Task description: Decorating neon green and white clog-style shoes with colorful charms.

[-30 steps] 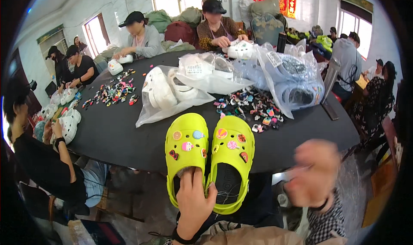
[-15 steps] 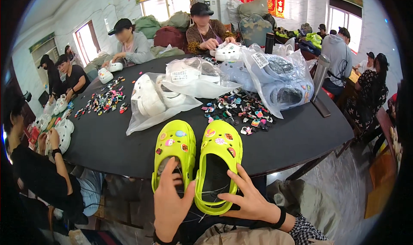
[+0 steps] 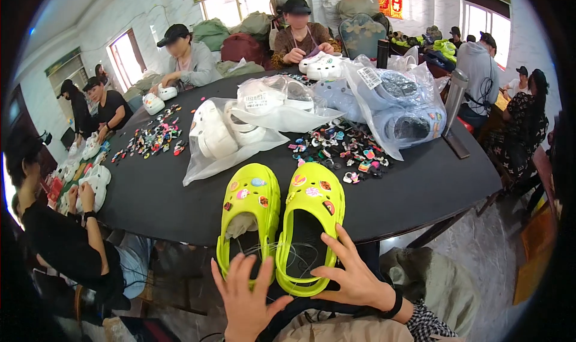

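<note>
Two lime-green clogs stand side by side at the table's near edge, toes pointing away from me, with colourful shoe charms on their toe tops. My left hand (image 3: 251, 297) is open, fingers spread over the heel of the left clog (image 3: 271, 189). My right hand (image 3: 357, 279) grips the rim of the right clog (image 3: 337, 201) near its heel, fingers along the outer side and over the edge. Thin clear strands (image 3: 294, 252) loop across both shoe openings. Greyish stuffing (image 3: 242, 224) shows inside the left clog's toe.
Beyond the clogs on the black table (image 3: 414, 189) lie bagged white clogs (image 3: 213, 132), bagged blue clogs (image 3: 399, 126) and loose charms (image 3: 345, 150). A metal stand (image 3: 456, 108) rises at the right. Several people sit around, one working close by on my left (image 3: 66, 234).
My left hand has drawn back from the left clog's opening toward its heel, its fingers spreading. My right hand stays on the right clog. The whole view has shifted slightly.
</note>
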Tool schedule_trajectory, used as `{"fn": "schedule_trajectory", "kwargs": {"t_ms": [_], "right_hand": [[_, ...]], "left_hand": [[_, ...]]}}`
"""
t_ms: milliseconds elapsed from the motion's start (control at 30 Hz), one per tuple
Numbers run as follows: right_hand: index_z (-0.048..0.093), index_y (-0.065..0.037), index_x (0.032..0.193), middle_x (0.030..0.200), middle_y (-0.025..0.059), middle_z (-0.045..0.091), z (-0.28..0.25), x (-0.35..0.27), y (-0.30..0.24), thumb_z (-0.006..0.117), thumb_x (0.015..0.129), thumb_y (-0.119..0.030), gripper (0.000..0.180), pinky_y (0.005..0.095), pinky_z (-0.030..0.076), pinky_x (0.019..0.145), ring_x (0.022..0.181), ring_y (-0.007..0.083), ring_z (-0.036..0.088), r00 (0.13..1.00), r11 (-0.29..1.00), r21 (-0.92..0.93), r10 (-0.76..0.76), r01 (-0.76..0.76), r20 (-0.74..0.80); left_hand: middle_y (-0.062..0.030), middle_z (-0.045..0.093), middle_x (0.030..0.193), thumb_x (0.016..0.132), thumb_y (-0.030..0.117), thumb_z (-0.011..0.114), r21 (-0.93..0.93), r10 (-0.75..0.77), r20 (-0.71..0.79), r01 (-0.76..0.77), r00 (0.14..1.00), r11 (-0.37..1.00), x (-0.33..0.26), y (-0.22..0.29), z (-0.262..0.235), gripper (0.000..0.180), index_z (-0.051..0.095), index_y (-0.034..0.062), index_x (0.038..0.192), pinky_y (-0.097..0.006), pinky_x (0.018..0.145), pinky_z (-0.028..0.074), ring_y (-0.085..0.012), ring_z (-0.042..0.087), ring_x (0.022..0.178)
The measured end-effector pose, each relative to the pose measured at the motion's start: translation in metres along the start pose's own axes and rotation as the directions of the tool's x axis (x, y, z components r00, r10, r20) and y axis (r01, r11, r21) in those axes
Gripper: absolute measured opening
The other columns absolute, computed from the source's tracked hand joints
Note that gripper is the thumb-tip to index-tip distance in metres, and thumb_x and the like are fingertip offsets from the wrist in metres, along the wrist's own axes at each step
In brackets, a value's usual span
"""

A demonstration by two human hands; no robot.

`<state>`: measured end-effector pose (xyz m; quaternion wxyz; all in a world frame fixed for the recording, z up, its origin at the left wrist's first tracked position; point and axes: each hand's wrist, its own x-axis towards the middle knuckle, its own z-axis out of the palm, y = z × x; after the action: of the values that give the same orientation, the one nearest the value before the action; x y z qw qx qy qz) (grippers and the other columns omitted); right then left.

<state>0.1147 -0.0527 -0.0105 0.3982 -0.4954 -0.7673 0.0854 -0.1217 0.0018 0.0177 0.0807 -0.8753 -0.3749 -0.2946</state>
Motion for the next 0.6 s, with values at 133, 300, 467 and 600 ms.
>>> {"fn": "schedule_trajectory", "kwargs": {"t_ms": [133,300,467,600], "right_hand": [[0.063,-0.021,0.121,0.155,0.0273,0.021,0.006,-0.005,-0.004,0.089,0.068,-0.030,0.060,0.0583,0.028,0.113,0.142,0.0559,0.018,0.997,0.998,-0.013,0.059,-0.060,-0.047],[0.054,-0.016,0.135,0.155,0.0353,0.011,0.013,-0.010,-0.006,0.093,0.064,-0.027,0.082,0.0531,0.032,0.111,0.141,0.0536,0.024,0.959,0.962,0.130,0.256,-0.241,-0.120],[0.044,-0.012,0.132,0.153,0.0347,0.019,0.017,-0.001,-0.013,0.096,0.060,-0.025,0.089,0.0501,0.039,0.108,0.138,0.0499,0.034,0.967,0.983,0.062,0.179,-0.170,-0.181],[0.047,-0.012,0.131,0.151,0.0336,0.026,0.016,0.009,-0.021,0.095,0.061,-0.026,0.086,0.0492,0.040,0.107,0.137,0.0489,0.036,0.965,0.972,-0.016,0.231,-0.235,-0.126]], "left_hand": [[-0.0205,0.041,0.132,0.077,0.058,0.069,0.061,0.027,0.260,-0.045,0.965,0.997,0.000,0.007,-0.023,0.075,0.054,0.0138,0.136,-0.066,0.107,0.024,-0.0425,0.038,0.128],[-0.0210,0.034,0.143,0.077,0.046,0.073,-0.209,0.002,0.344,0.074,0.939,0.975,-0.007,0.024,-0.027,0.068,0.054,0.0257,0.139,-0.065,0.111,0.020,-0.0437,0.026,0.139],[-0.0171,0.042,0.128,0.083,0.035,0.072,-0.070,0.010,0.060,-0.005,0.998,0.998,-0.006,0.016,0.010,0.056,0.058,0.0215,0.135,-0.057,0.106,0.032,-0.0347,0.041,0.124],[-0.0101,0.039,0.113,0.075,0.049,0.076,-0.067,-0.028,-0.035,0.025,0.999,0.997,-0.008,0.000,0.025,0.063,0.058,0.0366,0.134,-0.063,0.105,0.027,-0.0289,0.042,0.115]]}}
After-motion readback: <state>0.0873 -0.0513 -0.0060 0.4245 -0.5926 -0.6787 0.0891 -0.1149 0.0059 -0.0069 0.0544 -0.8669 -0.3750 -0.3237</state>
